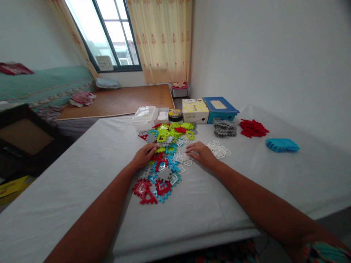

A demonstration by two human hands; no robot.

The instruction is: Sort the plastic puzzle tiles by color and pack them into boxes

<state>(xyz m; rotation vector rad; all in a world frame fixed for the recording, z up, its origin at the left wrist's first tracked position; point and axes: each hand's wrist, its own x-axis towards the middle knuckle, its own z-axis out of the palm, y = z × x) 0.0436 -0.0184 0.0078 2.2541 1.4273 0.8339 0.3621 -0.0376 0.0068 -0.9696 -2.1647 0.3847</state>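
A mixed heap of flat plastic interlocking tiles (pixel 164 157), red, blue, green, grey and white, lies in the middle of a table covered in white cloth (pixel 82 175). My left hand (pixel 144 154) rests on the heap's left side, fingers curled over green and red pieces. My right hand (pixel 201 152) lies flat on the heap's right side, fingers stretched over small white tiles (pixel 183 157). More white tiles (pixel 219 149) sit just right of that hand.
Sorted stacks stand at the right: grey (pixel 225 128), red (pixel 253 128), blue (pixel 282 145). Behind the heap are a clear plastic box (pixel 144 117), a round tin (pixel 175 114), a yellow-white box (pixel 195 110) and a blue box (pixel 221 108). A bed and window lie beyond.
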